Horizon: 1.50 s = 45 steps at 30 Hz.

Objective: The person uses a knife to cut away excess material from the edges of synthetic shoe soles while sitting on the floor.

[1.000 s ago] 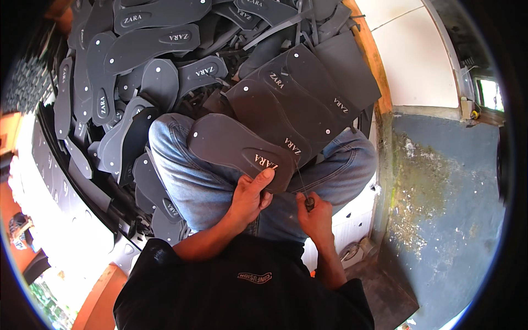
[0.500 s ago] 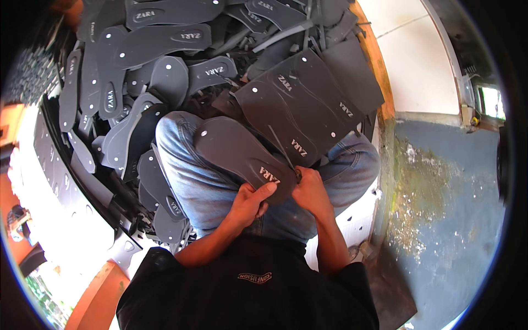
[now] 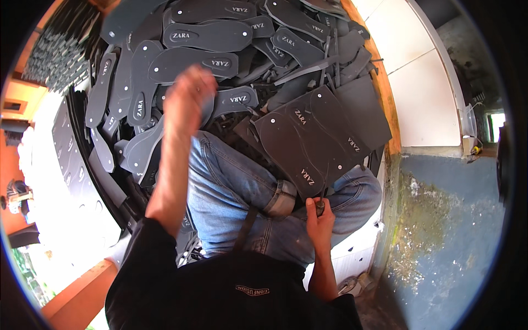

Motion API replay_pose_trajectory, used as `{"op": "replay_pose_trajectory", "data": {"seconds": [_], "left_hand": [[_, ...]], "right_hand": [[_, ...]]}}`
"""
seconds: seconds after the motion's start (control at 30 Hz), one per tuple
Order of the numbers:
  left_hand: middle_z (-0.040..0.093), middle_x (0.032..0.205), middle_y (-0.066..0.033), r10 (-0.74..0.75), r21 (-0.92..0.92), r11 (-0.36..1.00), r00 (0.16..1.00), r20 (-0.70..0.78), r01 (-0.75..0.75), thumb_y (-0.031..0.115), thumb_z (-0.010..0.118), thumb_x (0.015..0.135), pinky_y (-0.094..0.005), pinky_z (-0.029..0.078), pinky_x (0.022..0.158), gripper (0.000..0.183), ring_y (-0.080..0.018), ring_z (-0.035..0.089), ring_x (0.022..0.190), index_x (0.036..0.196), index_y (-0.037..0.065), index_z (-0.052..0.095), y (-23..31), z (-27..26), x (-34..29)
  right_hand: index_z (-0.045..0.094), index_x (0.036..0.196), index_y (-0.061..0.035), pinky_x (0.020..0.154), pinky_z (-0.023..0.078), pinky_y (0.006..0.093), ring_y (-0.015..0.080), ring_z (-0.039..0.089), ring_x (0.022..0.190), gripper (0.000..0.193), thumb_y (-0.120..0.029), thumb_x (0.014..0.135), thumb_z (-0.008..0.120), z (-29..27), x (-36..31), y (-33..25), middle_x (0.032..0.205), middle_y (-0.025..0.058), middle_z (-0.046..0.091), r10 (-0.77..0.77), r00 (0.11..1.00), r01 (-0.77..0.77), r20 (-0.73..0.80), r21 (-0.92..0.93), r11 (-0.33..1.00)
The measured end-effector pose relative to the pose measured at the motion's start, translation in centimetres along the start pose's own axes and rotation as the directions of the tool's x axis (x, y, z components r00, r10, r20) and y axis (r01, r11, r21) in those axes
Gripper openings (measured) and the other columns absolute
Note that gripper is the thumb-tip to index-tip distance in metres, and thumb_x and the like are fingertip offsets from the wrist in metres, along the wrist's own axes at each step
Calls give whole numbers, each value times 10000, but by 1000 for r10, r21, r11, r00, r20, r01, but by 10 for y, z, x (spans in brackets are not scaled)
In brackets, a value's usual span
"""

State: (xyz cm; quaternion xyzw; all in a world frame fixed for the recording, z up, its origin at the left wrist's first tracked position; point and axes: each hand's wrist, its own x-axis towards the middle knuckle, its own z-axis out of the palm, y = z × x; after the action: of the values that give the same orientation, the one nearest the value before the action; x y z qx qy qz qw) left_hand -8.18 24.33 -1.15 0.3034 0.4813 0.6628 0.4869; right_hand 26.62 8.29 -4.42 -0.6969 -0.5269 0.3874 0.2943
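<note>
My left hand (image 3: 191, 91), smeared by motion, is over the pile of dark grey footwear soles (image 3: 201, 60). Its fingers are too blurred to show a grip. My right hand (image 3: 320, 223) is closed around the dark handle of a thin-bladed knife (image 3: 320, 208), above my right knee. Just beyond the knife lies a dark foam sheet (image 3: 302, 143) with sole outlines and white dots, resting against my leg. A narrow dark strip (image 3: 246, 228) lies across my lap. At the pile's far left, one sole (image 3: 129, 22) looks blurred.
Loose offcuts (image 3: 308, 71) lie among the soles. A wooden edge (image 3: 379, 104) borders the pile, with pale tiles (image 3: 421, 93) beyond it. Stained blue-grey floor (image 3: 456, 231) is to the right. Stacked dark pieces (image 3: 66, 49) stand at far left.
The sole held in my left hand has left my lap. My left hand has swung forward over the pile. My right hand, still gripping the knife, has moved slightly right and nearer; the view has shifted.
</note>
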Motion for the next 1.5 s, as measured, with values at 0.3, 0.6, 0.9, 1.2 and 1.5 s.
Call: {"op": "replay_pose_trajectory", "data": {"seconds": [0.3,0.6,0.9,1.2,1.5], "left_hand": [[598,906,-55,-826,-361,496,558,86,790,304,619,867,-344,489,806,366,-191,598,862,1107,56,498,-144,138,-207],[620,939,-61,-661,-320,736,736,-148,596,234,601,889,-255,529,622,281,-149,633,785,1071,33,527,-122,104,-194],[606,761,-36,-743,-132,666,637,-204,734,306,645,850,-254,441,369,299,-152,610,568,992,64,543,-79,47,-215],[586,683,-32,-781,-210,623,610,-133,753,324,646,842,-229,365,339,263,-141,544,459,871,79,553,-52,68,-214],[583,669,-27,-776,-241,628,618,-124,740,315,650,841,-225,367,344,245,-129,535,447,849,89,556,-42,73,-212]], "right_hand": [[561,855,4,492,363,293,122,427,497,187,-170,855,632,-14,-5,5,552,39,475,-8,998,8,-68,8,1000],[566,873,-6,464,301,236,49,367,504,144,-132,851,633,-30,-30,3,530,-27,413,149,976,-168,158,114,979],[562,932,-17,452,301,233,36,373,483,172,-164,869,627,-18,-45,-3,513,-30,421,146,934,-176,327,64,982],[590,960,-43,454,322,244,49,406,466,130,-106,847,606,-30,-59,-14,500,3,446,186,878,-194,441,-27,981],[602,941,-44,494,421,313,217,568,477,155,-47,789,573,-29,-67,-8,543,109,540,180,865,-143,467,-114,983]]}}
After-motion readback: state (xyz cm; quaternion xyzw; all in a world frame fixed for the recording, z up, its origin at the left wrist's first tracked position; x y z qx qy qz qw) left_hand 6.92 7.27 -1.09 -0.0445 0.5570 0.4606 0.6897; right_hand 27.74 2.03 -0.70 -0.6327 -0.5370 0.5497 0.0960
